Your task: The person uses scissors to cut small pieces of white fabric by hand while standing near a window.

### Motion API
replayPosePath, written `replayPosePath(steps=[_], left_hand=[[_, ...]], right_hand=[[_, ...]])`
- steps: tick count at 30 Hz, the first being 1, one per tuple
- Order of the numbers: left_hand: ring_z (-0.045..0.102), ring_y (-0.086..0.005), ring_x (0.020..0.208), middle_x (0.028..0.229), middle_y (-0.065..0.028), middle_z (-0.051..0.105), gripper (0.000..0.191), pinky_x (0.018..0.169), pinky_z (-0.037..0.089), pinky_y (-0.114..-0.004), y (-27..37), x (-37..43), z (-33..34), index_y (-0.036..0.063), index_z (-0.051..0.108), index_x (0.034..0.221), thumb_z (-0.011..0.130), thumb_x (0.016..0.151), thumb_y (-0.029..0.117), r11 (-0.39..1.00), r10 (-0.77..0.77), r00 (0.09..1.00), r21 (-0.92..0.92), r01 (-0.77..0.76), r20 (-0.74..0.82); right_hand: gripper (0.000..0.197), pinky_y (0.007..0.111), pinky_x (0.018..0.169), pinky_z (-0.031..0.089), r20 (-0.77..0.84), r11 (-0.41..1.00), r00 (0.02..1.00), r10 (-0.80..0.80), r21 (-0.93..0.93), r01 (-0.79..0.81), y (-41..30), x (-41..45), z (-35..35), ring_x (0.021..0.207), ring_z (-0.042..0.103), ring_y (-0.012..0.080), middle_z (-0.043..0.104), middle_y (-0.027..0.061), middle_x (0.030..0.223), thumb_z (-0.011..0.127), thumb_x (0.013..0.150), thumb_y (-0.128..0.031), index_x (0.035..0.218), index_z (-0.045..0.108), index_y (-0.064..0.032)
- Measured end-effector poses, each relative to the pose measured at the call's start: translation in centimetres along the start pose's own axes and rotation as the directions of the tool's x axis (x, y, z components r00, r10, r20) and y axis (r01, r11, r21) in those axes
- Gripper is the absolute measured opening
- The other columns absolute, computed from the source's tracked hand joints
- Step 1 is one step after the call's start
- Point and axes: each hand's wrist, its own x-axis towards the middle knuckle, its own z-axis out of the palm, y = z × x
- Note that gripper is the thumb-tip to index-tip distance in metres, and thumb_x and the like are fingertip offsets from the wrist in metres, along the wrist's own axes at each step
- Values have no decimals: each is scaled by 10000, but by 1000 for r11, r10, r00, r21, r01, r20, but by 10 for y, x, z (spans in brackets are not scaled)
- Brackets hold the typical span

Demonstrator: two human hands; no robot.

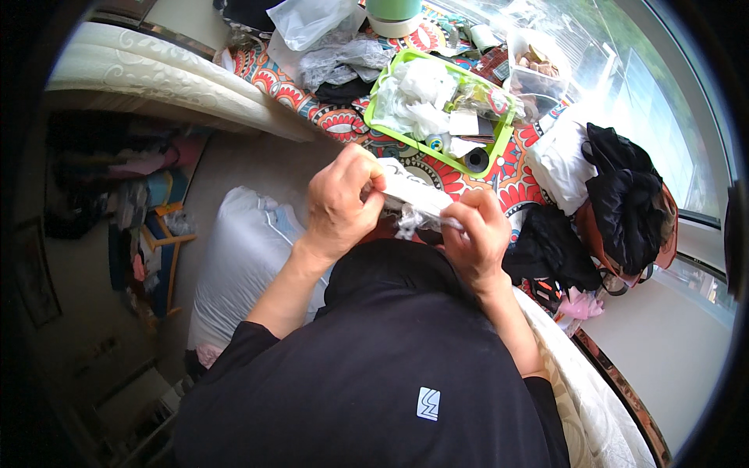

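My left hand (345, 202) pinches one end of a white packet (412, 190), which looks like a card or folded wrapping. The other end is gripped between the thumb and fingers of my right hand (478, 234). Between the two hands the packet is stretched out level, close in front of my chest. Crumpled clear plastic (409, 221) hangs from its lower side. What the packet holds, if anything, I cannot tell. Just beyond it lies a green plastic basket (404, 139) with white plastic bags (421, 88), small cards (465, 123) and a dark roll (475, 159) inside.
A patterned cloth (339, 124) covers the sill-like surface. Behind the basket stand a clear tub (535, 64) of brownish pieces and a green-and-white container (393, 14). Black clothing (623, 205) fills a brown bag at right. Curtains (175, 70) flank both sides; a white-covered bundle (240, 281) lies left.
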Motion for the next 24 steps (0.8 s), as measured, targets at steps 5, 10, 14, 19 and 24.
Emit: replayPosePath(steps=[5,10,14,19,24], left_hand=[[505,-308,572,720,-83,517,249,521,382,-413,-3,2,16,62,472,739,657,654,-80,998,59,976,46,-50,-211],[563,-223,562,661,-66,577,154,518,424,-349,-9,-15,23,40,573,748,645,875,87,925,-302,946,-205,321,117],[705,-188,850,1006,-57,731,299,754,575,-331,8,-21,29,41,693,1146,545,1026,271,72,-531,628,-708,702,569],[657,-194,1086,1183,-107,688,342,964,519,-382,16,-18,30,4,623,1260,512,1037,238,-322,-367,651,-747,582,665],[683,-187,1029,1139,-101,701,308,897,553,-351,24,-12,25,6,623,1260,552,1034,204,-152,-416,689,-792,591,594]], right_hand=[[321,299,445,450,41,988,990,-137,-71,139,-10,-8,5,579,551,171,503,30,737,710,644,1,922,708,-157],[444,273,433,396,61,988,988,-141,-55,144,-11,-8,8,535,494,139,489,20,716,739,667,65,1051,755,-158],[395,294,453,456,69,994,992,-103,-28,105,-14,-10,8,588,568,168,522,30,745,725,685,19,1036,738,-163],[417,295,485,467,10,999,999,-35,-32,35,-14,-11,11,599,582,188,563,73,798,777,673,62,1054,722,-99],[357,314,499,484,15,1000,1000,-18,-21,19,-17,-10,9,637,602,206,580,77,819,787,708,29,1034,710,-93]])
